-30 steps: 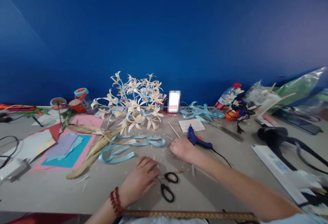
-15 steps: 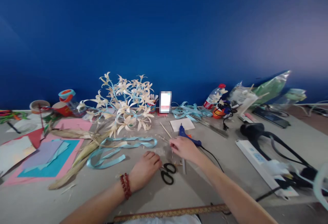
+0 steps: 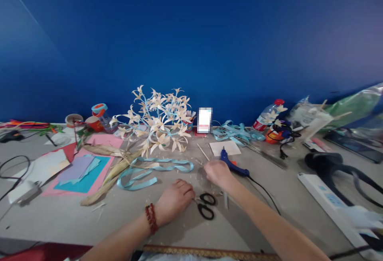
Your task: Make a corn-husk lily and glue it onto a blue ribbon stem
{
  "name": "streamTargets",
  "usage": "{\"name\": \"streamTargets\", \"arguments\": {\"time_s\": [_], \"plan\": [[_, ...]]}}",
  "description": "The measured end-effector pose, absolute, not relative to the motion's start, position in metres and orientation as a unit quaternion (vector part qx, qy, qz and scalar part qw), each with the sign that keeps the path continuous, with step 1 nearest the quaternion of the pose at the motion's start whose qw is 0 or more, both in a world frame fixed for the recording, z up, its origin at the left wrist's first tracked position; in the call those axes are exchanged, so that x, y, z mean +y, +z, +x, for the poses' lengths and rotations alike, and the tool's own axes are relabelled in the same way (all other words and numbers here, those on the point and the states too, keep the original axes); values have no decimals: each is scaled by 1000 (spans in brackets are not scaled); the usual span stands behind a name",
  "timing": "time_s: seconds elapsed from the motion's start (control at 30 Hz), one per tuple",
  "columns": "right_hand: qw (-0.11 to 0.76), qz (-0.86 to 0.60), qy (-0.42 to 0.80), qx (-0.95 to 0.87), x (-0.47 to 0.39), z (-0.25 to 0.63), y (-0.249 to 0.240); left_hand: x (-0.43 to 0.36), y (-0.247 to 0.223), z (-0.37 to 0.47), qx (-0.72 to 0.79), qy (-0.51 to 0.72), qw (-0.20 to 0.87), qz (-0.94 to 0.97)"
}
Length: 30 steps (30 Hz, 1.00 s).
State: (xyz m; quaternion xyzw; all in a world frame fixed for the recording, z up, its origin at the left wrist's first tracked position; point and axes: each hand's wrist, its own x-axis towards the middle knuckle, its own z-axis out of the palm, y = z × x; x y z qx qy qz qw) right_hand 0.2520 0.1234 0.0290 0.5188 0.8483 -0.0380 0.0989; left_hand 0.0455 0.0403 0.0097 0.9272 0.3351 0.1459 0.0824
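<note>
My left hand (image 3: 176, 198), with red beads at the wrist, rests palm down on the table, its fingers bent together and their tips hidden. Beside those fingertips lie scissors (image 3: 207, 206) with black handles; their blades run toward the hand. My right hand (image 3: 218, 174) reaches farther forward, fingers curled down to the tabletop; whatever they pinch is hidden. Just beyond it are a thin pale stick (image 3: 203, 152) and a blue glue gun (image 3: 233, 165). A clear glue stick (image 3: 226, 200) lies under the right wrist. Light-blue ribbon (image 3: 137, 178) loops to the left of both hands.
Pale flowers on blue stems (image 3: 161, 119) stand behind the ribbon. Dried husks (image 3: 110, 173) and coloured papers (image 3: 80, 175) lie left. A white card (image 3: 224, 148), more ribbon (image 3: 233, 131) and a bottle (image 3: 269, 113) are farther back. A power strip (image 3: 326, 201) lies right.
The view has turned left, so everything sits farther right in it. My right hand's fingers are tucked lower; my left hand stays beside the scissors.
</note>
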Motion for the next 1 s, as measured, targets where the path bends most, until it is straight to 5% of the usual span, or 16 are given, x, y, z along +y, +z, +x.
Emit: {"name": "streamTargets", "arguments": {"time_s": [0.27,0.53,0.8,1.0], "plan": [[65,528,-14,847,113,264,31,54,13,-33,523,325,55,786],[31,524,-19,851,100,269,27,44,-1,-38,519,285,85,801],[-1,542,-37,840,86,279,36,48,5,-162,796,188,-92,567],[-28,535,-89,840,77,276,37,41,-21,-201,794,120,19,596]]}}
